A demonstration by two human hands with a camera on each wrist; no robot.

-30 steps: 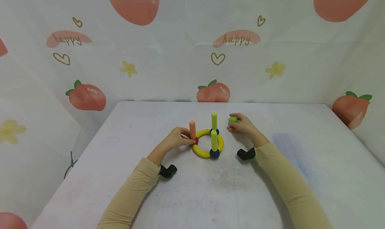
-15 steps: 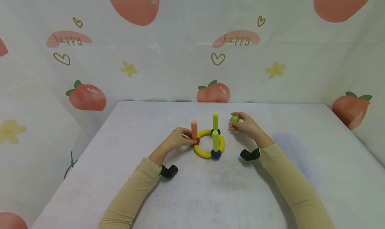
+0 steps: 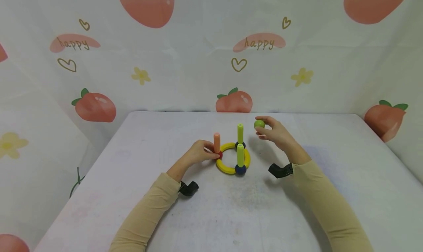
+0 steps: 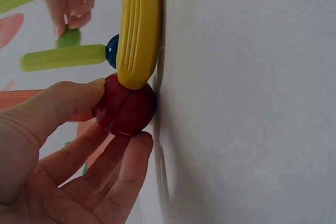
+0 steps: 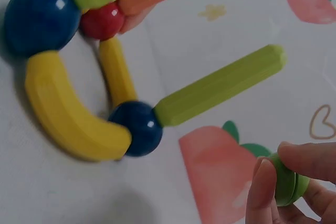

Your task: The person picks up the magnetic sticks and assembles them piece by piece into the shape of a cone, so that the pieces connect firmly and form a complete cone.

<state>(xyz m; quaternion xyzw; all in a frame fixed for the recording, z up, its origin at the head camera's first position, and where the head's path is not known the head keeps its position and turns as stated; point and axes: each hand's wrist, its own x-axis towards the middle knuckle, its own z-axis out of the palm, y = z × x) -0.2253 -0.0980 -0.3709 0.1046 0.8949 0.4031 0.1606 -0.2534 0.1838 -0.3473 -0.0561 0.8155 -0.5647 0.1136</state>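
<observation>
A ring of curved yellow sticks (image 3: 226, 169) joined by balls lies on the table. Two blue balls (image 3: 240, 170) each carry an upright lime-green stick (image 3: 240, 155); the red ball (image 4: 126, 106) at the ring's left carries an upright orange stick (image 3: 216, 143). My left hand (image 3: 199, 152) pinches that red ball, thumb on one side and fingers on the other. Beyond the ring's back right, my right hand (image 3: 277, 134) holds a green ball (image 3: 259, 124) raised between thumb and fingers. A groove around the green ball shows in the right wrist view.
The white table (image 3: 231, 215) extends around the ring, with a patterned cloth (image 3: 185, 53) hanging behind it. Black wrist cameras (image 3: 189, 189) hang from both sleeves. A dark green tie (image 3: 78, 181) sits by the left table edge.
My right hand has lifted the green ball up and slightly away from the ring. The ring has slid a little to the right, with my left hand still pinching the red ball.
</observation>
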